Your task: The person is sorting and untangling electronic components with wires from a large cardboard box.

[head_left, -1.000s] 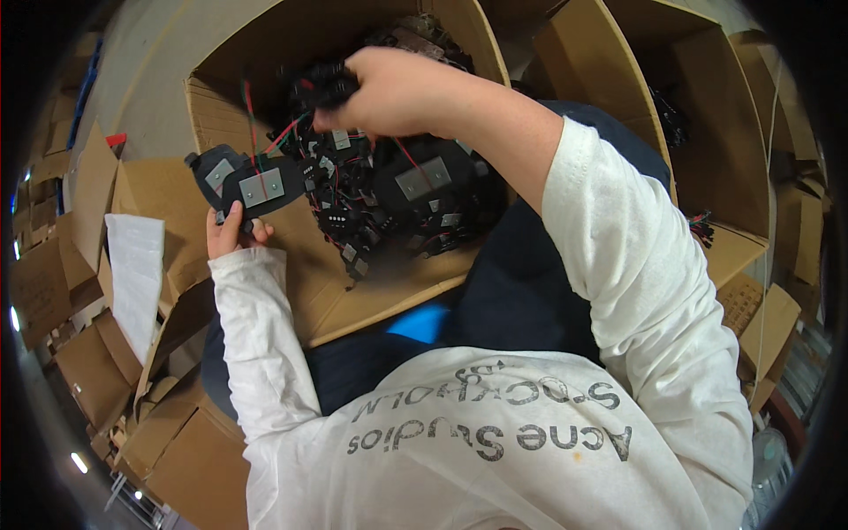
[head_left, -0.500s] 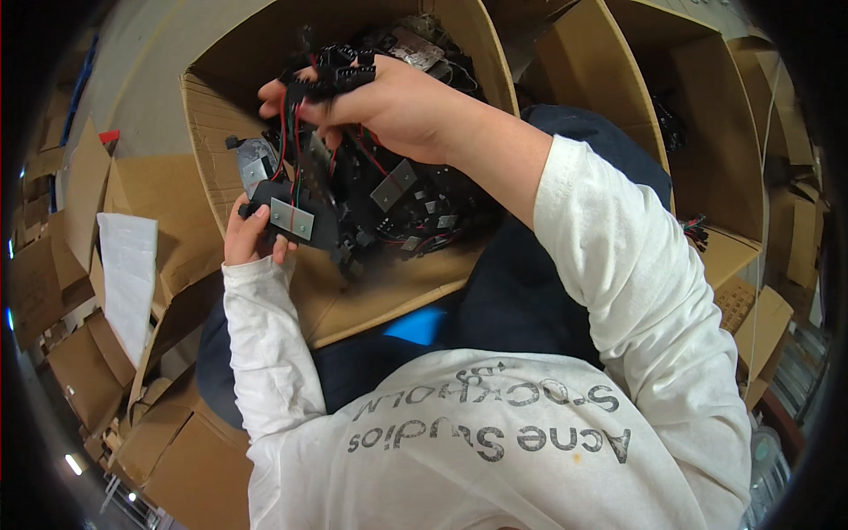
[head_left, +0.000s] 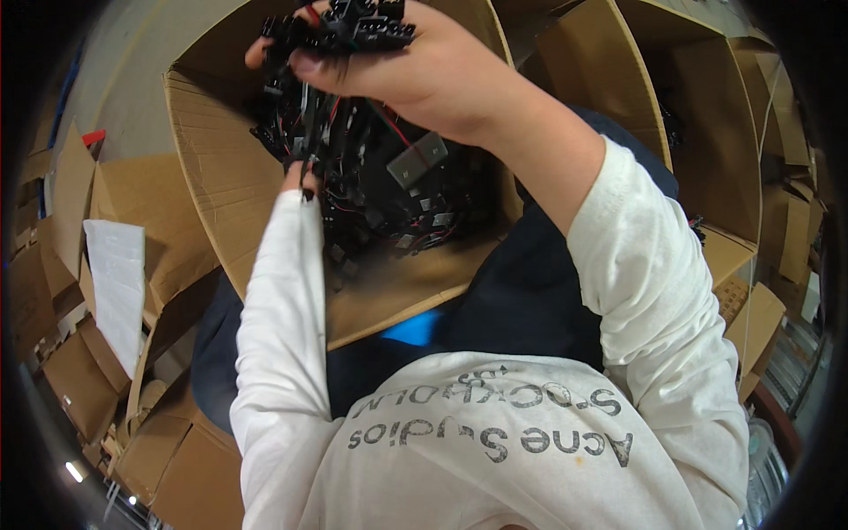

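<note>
Raised over the far side of an open cardboard box point(head_left: 199, 146), my right hand point(head_left: 424, 75) is closed round a bunch of wire harnesses with black plug connectors point(head_left: 375, 26). Red and green wires hang from it, and on one hangs a black part with a grey metal plate point(head_left: 418, 162). My left hand point(head_left: 299, 179) reaches into the box beneath the bunch. Dark cables cover its fingers, so their grip is hidden. Below both hands lies a tangled heap of black parts and wires point(head_left: 433, 212).
More open cardboard boxes point(head_left: 601, 71) stand to the right, with black cabling inside one. At left are cardboard flaps point(head_left: 159, 221) and a white foam sheet point(head_left: 117, 287). My dark-clad legs point(head_left: 512, 283) border the near side of the box.
My right hand has lifted away from me with the bunch. My left hand has moved forward, deeper into the box, and the plated black part it held no longer shows there.
</note>
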{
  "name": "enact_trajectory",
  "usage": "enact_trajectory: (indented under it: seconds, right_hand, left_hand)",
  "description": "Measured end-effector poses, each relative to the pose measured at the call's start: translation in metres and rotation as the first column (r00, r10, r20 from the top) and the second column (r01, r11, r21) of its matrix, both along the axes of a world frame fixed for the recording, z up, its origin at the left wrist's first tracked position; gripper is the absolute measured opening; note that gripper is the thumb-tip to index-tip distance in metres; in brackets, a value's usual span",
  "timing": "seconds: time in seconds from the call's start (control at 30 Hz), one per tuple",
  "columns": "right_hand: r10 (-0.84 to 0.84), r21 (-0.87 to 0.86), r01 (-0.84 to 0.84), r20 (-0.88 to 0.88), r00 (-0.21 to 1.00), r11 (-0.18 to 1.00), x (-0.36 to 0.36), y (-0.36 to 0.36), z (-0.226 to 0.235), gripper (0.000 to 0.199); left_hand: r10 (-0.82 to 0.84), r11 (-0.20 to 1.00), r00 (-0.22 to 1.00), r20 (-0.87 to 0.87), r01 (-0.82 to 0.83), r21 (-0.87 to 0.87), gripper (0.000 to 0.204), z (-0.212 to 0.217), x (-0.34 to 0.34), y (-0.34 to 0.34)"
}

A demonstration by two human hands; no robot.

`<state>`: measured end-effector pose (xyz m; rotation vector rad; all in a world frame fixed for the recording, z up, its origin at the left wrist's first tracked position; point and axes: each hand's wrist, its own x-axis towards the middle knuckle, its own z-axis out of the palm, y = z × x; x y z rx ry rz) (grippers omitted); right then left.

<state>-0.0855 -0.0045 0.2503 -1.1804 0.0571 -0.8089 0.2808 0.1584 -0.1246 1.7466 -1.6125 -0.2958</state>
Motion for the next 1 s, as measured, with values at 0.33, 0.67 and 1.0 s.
enact_trajectory:
  seconds: [0.33,0.67,1.0]
  right_hand:
    - [-0.309,-0.388,0.125,-0.461,0.832,0.913,-0.041,-0.04,-0.032,0.039]
    - [-0.479,-0.513,0.211,-0.472,0.741,0.832,-0.042,-0.029,-0.005,0.024]
    - [-0.734,-0.693,0.312,-0.465,0.495,0.65,-0.04,0.004,-0.015,0.026]
  left_hand:
    - [0.037,0.492,0.9,0.433,-0.394,0.776,0.047,-0.019,-0.167,0.009]
    - [-0.38,0.885,0.514,0.769,-0.039,0.463,0.032,-0.007,-0.141,0.035]
    - [-0.342,0.65,0.86,0.378,-0.074,0.756,0.025,0.045,-0.155,0.018]
